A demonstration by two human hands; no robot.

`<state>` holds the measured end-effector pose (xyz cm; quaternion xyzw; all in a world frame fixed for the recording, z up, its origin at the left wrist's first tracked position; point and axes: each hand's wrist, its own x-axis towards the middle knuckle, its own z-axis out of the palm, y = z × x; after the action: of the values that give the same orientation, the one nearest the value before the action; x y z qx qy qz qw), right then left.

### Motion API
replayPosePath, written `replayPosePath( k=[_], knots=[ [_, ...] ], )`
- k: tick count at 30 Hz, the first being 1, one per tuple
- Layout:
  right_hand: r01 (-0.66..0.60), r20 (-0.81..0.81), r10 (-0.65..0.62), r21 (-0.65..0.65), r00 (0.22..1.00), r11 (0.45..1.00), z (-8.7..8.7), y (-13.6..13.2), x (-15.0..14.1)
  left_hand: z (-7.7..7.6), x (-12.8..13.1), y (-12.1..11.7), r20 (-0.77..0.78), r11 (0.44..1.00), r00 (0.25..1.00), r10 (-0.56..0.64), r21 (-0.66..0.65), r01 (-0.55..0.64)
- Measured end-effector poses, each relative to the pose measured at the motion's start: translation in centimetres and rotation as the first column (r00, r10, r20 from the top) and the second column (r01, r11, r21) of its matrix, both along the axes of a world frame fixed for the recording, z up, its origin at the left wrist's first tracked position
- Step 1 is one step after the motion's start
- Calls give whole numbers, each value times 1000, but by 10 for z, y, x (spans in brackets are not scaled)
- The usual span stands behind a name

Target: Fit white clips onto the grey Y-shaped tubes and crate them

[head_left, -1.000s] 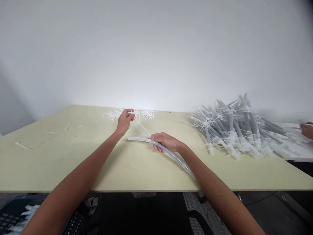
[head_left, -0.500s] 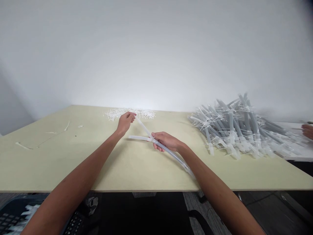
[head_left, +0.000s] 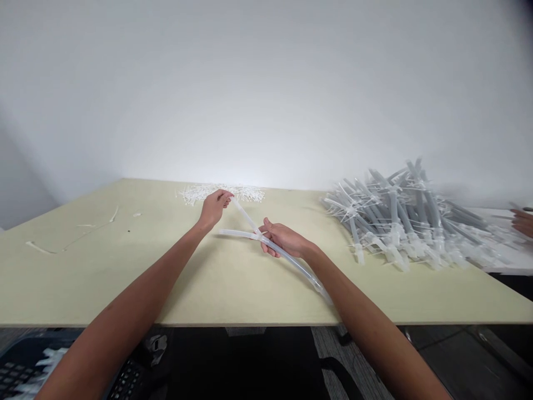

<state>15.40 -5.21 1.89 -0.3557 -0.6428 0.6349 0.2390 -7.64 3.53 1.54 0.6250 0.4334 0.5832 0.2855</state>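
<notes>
My right hand (head_left: 282, 239) is closed around a long translucent plastic tube (head_left: 293, 263) that runs from the table's middle toward its front edge. A white cable tie (head_left: 245, 214) is looped on the tube near my right fingers, and its tail slants up and back to my left hand (head_left: 214, 206), which pinches the tail's end. The tube's far end (head_left: 229, 233) sticks out to the left past the tie. Both hands hover just above the pale yellow-green table (head_left: 125, 266).
A scatter of loose white cable ties (head_left: 250, 193) lies at the table's back edge. A big heap of tied grey tubes (head_left: 400, 219) fills the right side. Another person's hand (head_left: 523, 221) shows at the far right. A dark crate (head_left: 25, 372) sits below left.
My left hand has drawn the tie's tail slightly down and right. My right hand has rolled a little, thumb now raised. The tube stays in place.
</notes>
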Motion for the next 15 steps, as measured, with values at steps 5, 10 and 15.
replayPosePath(
  k=[5, 10, 15],
  knots=[
    [0, -4, 0, -1, 1000, 1000, -2, 2, 1, 2, -4, 0, 38, 991, 993, 112, 71, -115],
    [3, 18, -4, 6, 1000, 1000, -3, 2, 1, 10, -6, -9, -4, 966, 982, 189, 182, -185],
    [-3, 16, 3, 14, 1000, 1000, -2, 3, 1, 7, 1, -12, -80, 987, 994, 76, 148, -64]
  ],
)
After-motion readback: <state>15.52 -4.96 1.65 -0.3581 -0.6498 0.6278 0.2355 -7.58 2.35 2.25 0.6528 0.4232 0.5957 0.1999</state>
